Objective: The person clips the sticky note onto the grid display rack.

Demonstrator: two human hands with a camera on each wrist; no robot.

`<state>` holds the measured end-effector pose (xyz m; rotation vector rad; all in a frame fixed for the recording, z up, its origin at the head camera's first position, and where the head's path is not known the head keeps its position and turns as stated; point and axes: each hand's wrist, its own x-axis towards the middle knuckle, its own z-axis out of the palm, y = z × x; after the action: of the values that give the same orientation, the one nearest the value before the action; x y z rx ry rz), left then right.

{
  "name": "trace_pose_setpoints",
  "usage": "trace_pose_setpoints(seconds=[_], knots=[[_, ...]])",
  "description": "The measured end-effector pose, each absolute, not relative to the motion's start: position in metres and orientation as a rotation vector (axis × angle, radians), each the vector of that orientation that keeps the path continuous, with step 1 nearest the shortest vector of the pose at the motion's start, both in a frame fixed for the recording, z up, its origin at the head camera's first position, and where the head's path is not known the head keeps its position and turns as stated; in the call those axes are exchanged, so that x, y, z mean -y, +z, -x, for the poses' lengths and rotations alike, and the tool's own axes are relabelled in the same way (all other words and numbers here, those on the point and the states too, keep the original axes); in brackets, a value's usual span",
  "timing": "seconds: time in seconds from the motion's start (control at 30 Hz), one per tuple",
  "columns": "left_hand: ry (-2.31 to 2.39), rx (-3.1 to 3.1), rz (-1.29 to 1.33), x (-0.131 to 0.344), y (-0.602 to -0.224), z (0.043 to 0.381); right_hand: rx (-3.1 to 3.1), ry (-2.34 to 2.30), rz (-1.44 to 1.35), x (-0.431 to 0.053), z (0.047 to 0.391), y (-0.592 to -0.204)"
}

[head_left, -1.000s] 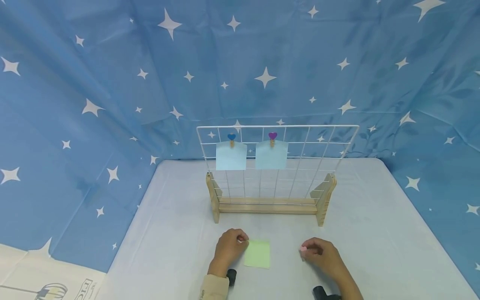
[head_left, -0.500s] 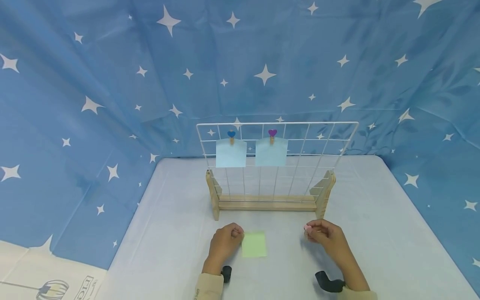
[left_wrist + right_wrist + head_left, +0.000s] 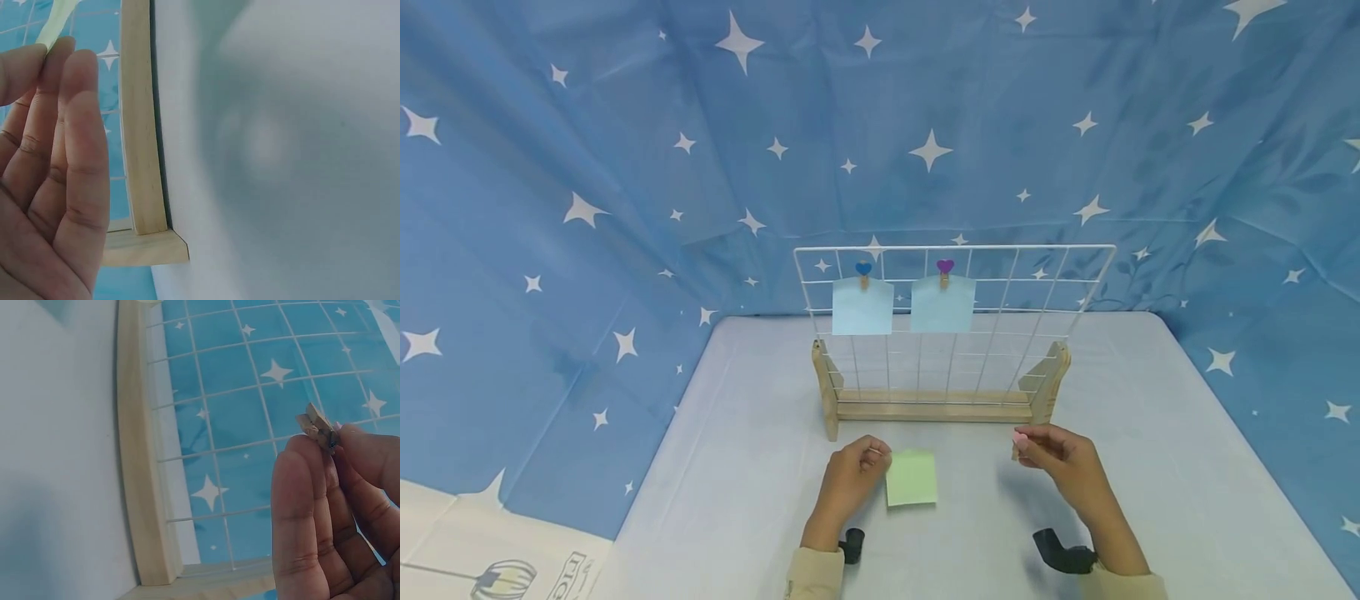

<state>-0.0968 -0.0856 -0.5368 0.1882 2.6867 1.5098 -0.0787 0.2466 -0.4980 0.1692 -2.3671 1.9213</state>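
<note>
A pale green square note (image 3: pixel 912 479) is pinched by its upper left corner in my left hand (image 3: pixel 850 479). In the left wrist view, thumb and fingertips hold the note's edge (image 3: pixel 57 22), and a shadow falls on the table below. My right hand (image 3: pixel 1066 465) pinches a small wooden clothespin (image 3: pixel 319 428) with a pink heart (image 3: pixel 1020 439) on it. Its jaws point away from the fingers, close in front of the rack's right foot. Behind both hands stands a white wire grid rack (image 3: pixel 955 247) in a wooden base (image 3: pixel 934 412).
Two light blue notes (image 3: pixel 862 308) hang side by side on the grid's upper left, under a blue heart clothespin (image 3: pixel 863 270) and a purple heart clothespin (image 3: pixel 945 268). The white table (image 3: pixel 737 467) meets a blue star-patterned cloth (image 3: pixel 925 100) behind the rack.
The right hand has moved forward and slightly right with the clothespin. The left hand has moved forward, bringing the green note nearer the rack. The hanging notes stay in place.
</note>
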Motion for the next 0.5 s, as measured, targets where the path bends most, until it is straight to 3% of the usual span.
trace_pose_setpoints(seconds=[0.5], knots=[[1.558,-2.655,-0.185,0.0828,-0.5335,0.0954,2.316,1.82,-0.294,-0.2459,0.0793,-0.4877]])
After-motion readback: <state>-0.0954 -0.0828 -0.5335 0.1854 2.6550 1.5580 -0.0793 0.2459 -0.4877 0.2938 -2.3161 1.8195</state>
